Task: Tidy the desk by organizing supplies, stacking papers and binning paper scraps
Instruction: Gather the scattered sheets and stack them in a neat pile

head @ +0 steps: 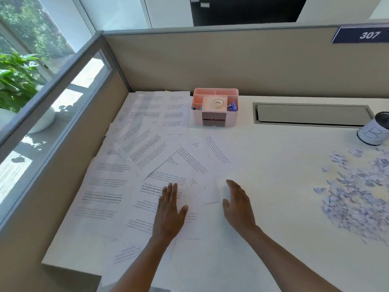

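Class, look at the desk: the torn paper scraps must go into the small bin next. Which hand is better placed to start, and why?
The right hand. It lies open at the edge of the printed sheets, on the side nearer the paper scraps and the bin at the desk's right. The left hand rests flat on the sheets, farther away.

White papers (147, 157) with black print cover the white desk's (273, 165) left side; lilac scraps (355, 197) lie by its right edge. The organizer (214, 106) is pink (blue clips (232, 106) inside).
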The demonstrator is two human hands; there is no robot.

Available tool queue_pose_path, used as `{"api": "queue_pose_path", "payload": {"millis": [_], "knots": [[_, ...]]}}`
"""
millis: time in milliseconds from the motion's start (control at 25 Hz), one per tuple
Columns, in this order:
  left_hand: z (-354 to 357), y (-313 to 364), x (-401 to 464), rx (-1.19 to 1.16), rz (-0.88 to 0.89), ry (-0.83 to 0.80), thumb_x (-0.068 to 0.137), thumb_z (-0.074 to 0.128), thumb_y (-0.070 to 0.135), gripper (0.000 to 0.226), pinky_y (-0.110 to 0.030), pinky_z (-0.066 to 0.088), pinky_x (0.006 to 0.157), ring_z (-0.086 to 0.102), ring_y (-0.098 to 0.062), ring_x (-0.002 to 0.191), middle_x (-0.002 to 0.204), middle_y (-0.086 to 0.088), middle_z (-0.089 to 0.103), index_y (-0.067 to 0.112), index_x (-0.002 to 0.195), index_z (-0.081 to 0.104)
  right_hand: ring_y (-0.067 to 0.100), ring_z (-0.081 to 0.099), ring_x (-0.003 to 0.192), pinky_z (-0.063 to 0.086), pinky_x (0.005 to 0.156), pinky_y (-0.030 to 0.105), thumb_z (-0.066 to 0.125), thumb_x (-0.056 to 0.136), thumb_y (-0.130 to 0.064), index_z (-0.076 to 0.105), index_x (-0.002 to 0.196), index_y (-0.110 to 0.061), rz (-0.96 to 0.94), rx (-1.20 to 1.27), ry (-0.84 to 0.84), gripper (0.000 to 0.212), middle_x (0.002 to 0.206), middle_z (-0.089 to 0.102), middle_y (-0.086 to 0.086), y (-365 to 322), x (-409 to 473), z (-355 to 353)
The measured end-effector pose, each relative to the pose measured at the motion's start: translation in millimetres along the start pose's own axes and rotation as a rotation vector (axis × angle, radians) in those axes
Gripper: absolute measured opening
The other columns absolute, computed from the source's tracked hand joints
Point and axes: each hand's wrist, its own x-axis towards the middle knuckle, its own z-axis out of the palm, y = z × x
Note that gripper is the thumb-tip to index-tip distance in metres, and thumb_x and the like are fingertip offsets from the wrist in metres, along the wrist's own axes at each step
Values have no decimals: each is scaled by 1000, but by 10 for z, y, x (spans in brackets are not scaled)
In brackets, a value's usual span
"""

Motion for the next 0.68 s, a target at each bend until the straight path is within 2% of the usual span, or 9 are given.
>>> {"api": "queue_pose_path", "payload": {"millis": [200,440,680], "knots": [[-149,-357,-256,-20,-14,1,100,55,35,82,-36,4,127,-5,-18,156,169,-2,-1,17,161,2,23,36,140,29,116,35,55,92,-12,34,149,-10,17,-13,-4,61,152,39,6,-290,-270,180],[-351,-787,-473,15,-29,-26,102,51,36,82,-35,-4,125,-9,-21,156,169,-5,-8,16,161,-2,24,41,134,35,112,35,58,91,-13,40,144,-12,9,-5,-3,56,146,45,5,-769,-625,476],[-413,-1018,-477,105,43,-211,98,50,49,95,-42,-8,124,-17,-26,154,166,-8,-21,14,158,-14,24,50,124,47,98,34,56,93,-14,41,141,-16,121,90,-48,50,134,52,6,-1192,-781,742]]}}
